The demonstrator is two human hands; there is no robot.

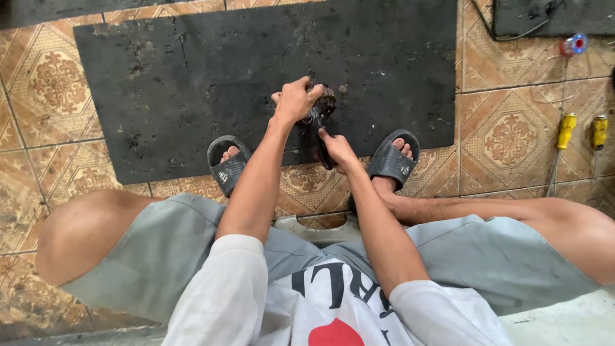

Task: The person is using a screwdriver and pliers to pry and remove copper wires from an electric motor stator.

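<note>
Head view. A small, dark, round metal part, greasy and ribbed, is held upright on the black rubber mat laid over the patterned tile floor. The grip of the left hand is closed over the top of the part, fingers curled around it. The grip of the right hand is clamped on a dark, slim tool handle, which runs from that grip up to the part, just below the left grip. Two grey rubber sandals are seen to either side of the grips, at the mat's near edge. Two yellow-handled screwdrivers lie well apart, to the right of the right grip.
</note>
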